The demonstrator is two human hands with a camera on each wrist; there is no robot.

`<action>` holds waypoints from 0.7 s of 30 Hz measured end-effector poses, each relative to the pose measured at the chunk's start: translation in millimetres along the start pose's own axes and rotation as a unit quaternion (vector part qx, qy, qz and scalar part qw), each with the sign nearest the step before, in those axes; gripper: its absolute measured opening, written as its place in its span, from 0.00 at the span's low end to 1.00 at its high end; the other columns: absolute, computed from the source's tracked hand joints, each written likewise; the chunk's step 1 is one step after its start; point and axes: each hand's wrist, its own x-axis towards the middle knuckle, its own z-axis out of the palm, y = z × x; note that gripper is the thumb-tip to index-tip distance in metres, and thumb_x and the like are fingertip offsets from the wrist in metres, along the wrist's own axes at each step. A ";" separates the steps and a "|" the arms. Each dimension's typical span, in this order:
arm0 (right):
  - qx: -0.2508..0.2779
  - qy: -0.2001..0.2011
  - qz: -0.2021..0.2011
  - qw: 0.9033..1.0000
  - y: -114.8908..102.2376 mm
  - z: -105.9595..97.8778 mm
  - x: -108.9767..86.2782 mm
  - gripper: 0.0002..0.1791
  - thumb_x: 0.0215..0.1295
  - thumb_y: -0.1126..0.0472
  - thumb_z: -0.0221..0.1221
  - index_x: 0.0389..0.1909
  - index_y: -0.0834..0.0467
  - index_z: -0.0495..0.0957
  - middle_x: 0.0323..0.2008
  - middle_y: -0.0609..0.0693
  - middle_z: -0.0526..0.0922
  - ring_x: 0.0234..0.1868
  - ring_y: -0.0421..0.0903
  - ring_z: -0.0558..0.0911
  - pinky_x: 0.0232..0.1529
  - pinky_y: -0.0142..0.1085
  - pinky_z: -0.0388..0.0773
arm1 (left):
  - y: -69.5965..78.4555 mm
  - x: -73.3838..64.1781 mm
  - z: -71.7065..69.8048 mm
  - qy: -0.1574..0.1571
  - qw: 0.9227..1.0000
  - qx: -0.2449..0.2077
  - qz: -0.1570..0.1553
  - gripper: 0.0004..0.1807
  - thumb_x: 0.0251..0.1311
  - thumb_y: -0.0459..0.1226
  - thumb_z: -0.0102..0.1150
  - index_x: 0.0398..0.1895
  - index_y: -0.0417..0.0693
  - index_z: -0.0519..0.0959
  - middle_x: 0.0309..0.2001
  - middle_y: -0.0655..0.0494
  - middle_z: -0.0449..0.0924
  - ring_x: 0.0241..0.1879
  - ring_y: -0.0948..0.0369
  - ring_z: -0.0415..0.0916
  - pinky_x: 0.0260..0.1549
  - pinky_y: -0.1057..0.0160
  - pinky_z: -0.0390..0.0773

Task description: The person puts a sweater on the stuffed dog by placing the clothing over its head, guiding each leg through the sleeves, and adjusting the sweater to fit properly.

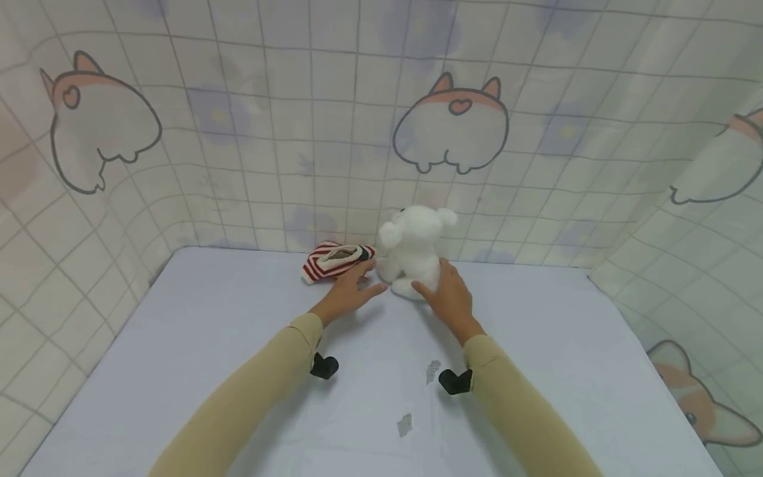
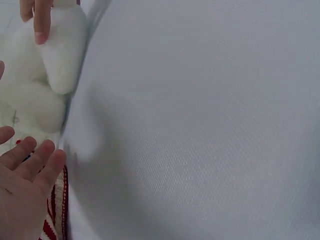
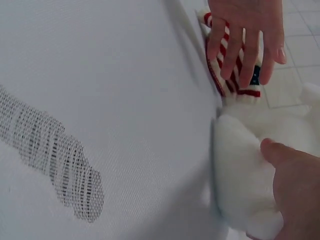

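A white plush toy (image 1: 417, 248) sits upright at the back of the table, turned partly away in the head view. My right hand (image 1: 451, 299) grips its lower right side, the thumb (image 3: 280, 152) pressed into the white fur. Just left of the toy lies a red-and-white striped knitted garment (image 1: 328, 262) with a dark patch. My left hand (image 1: 348, 291) is in front of the garment, fingers extended and spread, holding nothing. In the right wrist view those fingers overlap the stripes (image 3: 232, 55).
The white table (image 1: 238, 344) meets a tiled-pattern curtain (image 1: 334, 132) with corgi drawings behind and at both sides. Two grey worn patches (image 1: 405, 424) mark the tabletop between the forearms. A black device (image 1: 456, 382) shows at each wrist.
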 end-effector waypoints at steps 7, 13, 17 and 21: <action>-0.002 0.012 0.032 0.999 -7.4 5.0 3.5 0.41 0.61 0.42 0.60 0.67 0.61 0.60 0.58 0.62 0.73 0.55 0.60 0.77 0.48 0.54 0.77 | -2.9 0.6 -2.4 0.003 1.000 -0.022 -0.002 0.42 0.60 0.58 0.59 0.74 0.54 0.58 0.72 0.53 0.62 0.66 0.51 0.69 0.64 0.49 0.69; 0.039 0.038 0.036 0.998 -9.0 1.2 5.6 0.33 0.59 0.51 0.63 0.60 0.66 0.66 0.54 0.63 0.73 0.52 0.62 0.77 0.51 0.54 0.74 | -0.7 0.5 -1.2 -0.002 0.999 -0.041 -0.023 0.42 0.59 0.60 0.58 0.74 0.56 0.58 0.72 0.53 0.62 0.67 0.51 0.67 0.65 0.49 0.68; 0.064 0.036 0.034 0.997 -7.5 -0.5 5.8 0.31 0.60 0.55 0.63 0.59 0.67 0.68 0.54 0.64 0.74 0.54 0.62 0.75 0.57 0.54 0.71 | -2.9 0.9 -2.2 0.001 0.998 -0.055 -0.033 0.39 0.61 0.59 0.57 0.73 0.58 0.60 0.72 0.56 0.63 0.68 0.52 0.65 0.66 0.49 0.67; 0.088 0.030 0.039 0.995 -4.9 -2.6 5.8 0.29 0.60 0.56 0.62 0.58 0.67 0.69 0.54 0.65 0.76 0.56 0.62 0.75 0.59 0.54 0.71 | -5.8 1.3 -4.8 0.002 0.996 -0.076 -0.046 0.37 0.62 0.59 0.55 0.72 0.60 0.61 0.71 0.58 0.63 0.69 0.53 0.64 0.64 0.49 0.69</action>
